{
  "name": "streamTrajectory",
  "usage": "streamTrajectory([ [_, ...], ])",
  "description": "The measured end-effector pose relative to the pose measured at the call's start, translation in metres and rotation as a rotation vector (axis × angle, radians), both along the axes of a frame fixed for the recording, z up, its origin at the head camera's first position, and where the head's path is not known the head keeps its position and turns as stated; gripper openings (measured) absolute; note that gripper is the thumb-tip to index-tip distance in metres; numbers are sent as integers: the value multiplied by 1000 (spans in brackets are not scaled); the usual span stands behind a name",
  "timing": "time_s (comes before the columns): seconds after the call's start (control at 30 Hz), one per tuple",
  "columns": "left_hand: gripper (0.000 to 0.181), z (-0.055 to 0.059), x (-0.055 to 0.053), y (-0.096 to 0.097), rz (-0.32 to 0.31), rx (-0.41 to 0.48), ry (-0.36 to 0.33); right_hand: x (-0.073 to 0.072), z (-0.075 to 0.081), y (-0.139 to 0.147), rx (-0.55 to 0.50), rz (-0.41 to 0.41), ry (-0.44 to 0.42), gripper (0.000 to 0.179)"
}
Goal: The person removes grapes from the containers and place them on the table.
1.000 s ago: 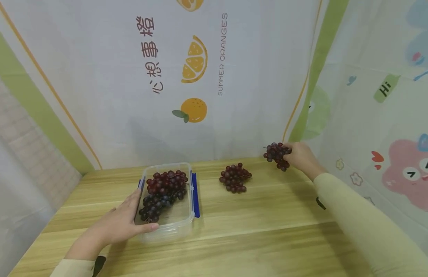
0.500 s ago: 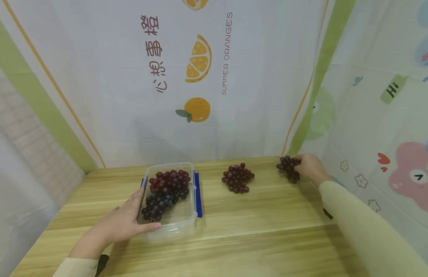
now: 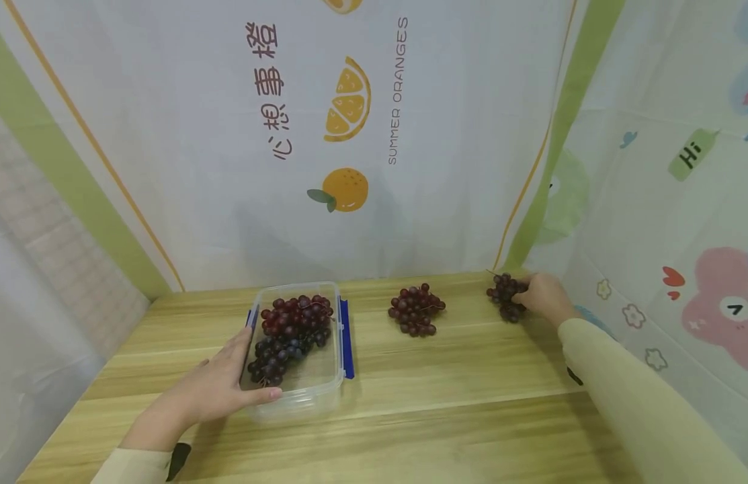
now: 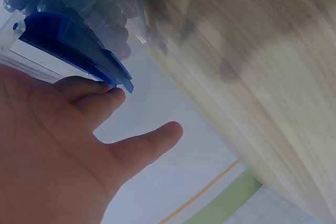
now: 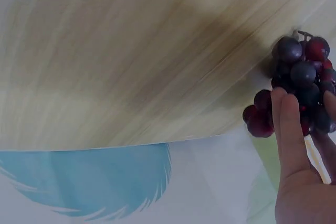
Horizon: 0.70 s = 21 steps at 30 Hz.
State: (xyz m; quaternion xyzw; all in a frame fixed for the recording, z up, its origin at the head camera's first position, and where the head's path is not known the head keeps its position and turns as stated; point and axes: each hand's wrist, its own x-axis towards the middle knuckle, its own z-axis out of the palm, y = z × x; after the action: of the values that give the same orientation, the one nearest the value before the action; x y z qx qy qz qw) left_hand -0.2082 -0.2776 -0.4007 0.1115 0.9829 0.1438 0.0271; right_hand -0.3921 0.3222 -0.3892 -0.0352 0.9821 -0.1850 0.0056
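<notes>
A clear plastic food container (image 3: 313,396) with blue side flaps stands on the table, holding a red and a dark bunch of grapes (image 3: 289,343). Against its left side and front rim rests my left hand (image 3: 210,390), fingers stretched out; the left wrist view has fingertips at the blue flap (image 4: 73,40). Far right on the table, my right hand (image 3: 546,299) grips a small dark-red bunch of grapes (image 3: 503,296). Seen from the right wrist, fingers lie along that bunch (image 5: 302,77), thumb side partly cut off. Another bunch of grapes (image 3: 416,310) lies between container and right hand.
The wooden table (image 3: 422,417) ends at a white printed cloth (image 3: 440,202) hanging behind it. On the right, a second printed cloth (image 3: 640,222) comes close to my right hand and sleeve.
My right hand has carried its bunch of grapes down and slightly right to the table's back right, then nearly stopped. The left hand keeps its place on the container; the view shifted slightly.
</notes>
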Motion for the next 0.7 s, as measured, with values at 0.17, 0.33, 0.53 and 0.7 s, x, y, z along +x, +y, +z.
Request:
streamTrajectory([
  [0.17, 135, 0, 0, 0, 6, 12, 0, 0, 4, -1, 20, 54, -37, 51],
  [0.33, 135, 0, 1, 0, 5, 25, 10, 0, 18, -3, 82, 117, -73, 49],
  [0.53, 136, 0, 1, 0, 4, 27, 6, -4, 53, -15, 138, 155, -121, 40],
  [0.7, 135, 0, 1, 0, 6, 24, 1, -6, 83, -31, 154, 180, -88, 37],
])
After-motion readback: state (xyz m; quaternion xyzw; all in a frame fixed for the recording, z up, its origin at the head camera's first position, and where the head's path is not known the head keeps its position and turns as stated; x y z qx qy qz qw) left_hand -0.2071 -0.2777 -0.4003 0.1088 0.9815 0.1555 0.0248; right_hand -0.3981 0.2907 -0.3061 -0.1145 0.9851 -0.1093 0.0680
